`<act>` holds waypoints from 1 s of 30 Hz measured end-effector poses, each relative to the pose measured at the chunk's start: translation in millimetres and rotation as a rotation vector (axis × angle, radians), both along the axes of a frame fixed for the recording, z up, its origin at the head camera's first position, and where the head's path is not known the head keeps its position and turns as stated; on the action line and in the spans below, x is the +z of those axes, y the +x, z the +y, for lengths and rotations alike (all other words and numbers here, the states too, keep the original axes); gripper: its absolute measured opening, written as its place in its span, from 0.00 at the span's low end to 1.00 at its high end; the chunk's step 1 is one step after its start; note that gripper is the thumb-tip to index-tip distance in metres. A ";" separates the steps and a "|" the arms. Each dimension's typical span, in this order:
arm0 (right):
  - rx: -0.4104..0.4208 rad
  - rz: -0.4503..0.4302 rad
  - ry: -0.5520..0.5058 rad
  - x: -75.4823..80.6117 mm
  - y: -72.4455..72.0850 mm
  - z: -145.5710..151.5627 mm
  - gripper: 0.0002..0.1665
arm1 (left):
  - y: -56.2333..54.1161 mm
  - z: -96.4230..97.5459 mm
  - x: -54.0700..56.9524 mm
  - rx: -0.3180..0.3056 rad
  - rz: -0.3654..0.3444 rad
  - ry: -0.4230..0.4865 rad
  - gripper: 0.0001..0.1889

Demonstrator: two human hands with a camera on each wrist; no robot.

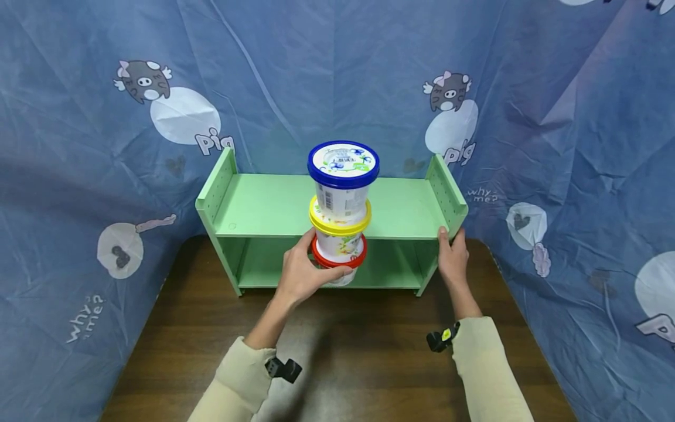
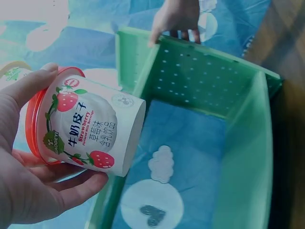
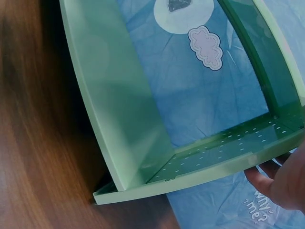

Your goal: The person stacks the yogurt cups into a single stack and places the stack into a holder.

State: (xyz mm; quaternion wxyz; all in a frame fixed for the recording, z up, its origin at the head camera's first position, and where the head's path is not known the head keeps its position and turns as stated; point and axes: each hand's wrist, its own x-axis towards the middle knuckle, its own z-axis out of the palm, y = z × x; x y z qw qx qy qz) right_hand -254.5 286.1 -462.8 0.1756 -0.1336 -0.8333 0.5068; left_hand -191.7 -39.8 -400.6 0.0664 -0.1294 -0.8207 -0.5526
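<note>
Three white tubs stand stacked in front of the green shelf (image 1: 269,205): a blue-lidded tub (image 1: 343,167) on top, a yellow-lidded tub (image 1: 340,225) in the middle and a red-lidded tub (image 1: 343,275) lowest. My left hand (image 1: 303,269) grips the lowest tub around its red lid, thumb in front. Strawberries are printed on that tub (image 2: 95,124) in the left wrist view, and its base is off any surface. With thumb and fingers on either side, my right hand (image 1: 453,255) holds the front edge of the shelf's right side panel (image 1: 447,193).
The two-tier shelf stands on a brown wooden table (image 1: 358,351). Behind and at both sides hangs a blue cloth (image 1: 337,76) with pig prints. Small holes dot the shelf's side panels. A small black camera (image 1: 283,369) sits on the left wrist, another (image 1: 442,338) on the right.
</note>
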 end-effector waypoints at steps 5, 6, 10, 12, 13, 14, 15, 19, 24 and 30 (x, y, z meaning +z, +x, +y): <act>-0.009 0.004 -0.009 -0.8 -0.1 -0.2 0.37 | -6.7 -0.1 17.7 -0.007 0.013 0.004 0.40; -0.009 0.004 -0.012 -1.1 -0.2 -0.1 0.36 | -8.4 -0.2 21.0 -0.009 0.015 0.006 0.40; -0.011 -0.002 -0.017 -2.1 -0.8 0.0 0.36 | -16.1 -0.7 33.2 -0.003 0.030 0.004 0.40; -0.010 -0.002 -0.015 -2.9 -1.6 0.4 0.36 | -20.6 -0.7 38.4 0.002 0.035 0.005 0.39; -0.009 -0.001 -0.014 -3.1 -1.8 0.5 0.37 | -22.9 -0.5 40.8 0.005 0.040 0.005 0.39; -0.008 0.000 -0.014 -3.4 -2.2 0.7 0.37 | -25.5 0.0 43.1 0.008 0.042 0.006 0.39; -0.007 0.004 -0.014 -3.6 -2.5 0.8 0.37 | -28.1 0.7 45.2 0.011 0.043 0.005 0.39; -0.013 0.010 -0.018 -3.8 -3.0 0.8 0.37 | -39.8 5.4 51.7 0.031 0.056 0.000 0.40; -0.016 -0.007 -0.029 -2.5 -2.4 0.0 0.36 | -55.0 13.0 53.8 0.052 0.060 0.003 0.42; -0.021 -0.005 -0.022 -2.5 -3.3 0.1 0.36 | -69.1 19.8 51.4 0.083 0.045 0.009 0.41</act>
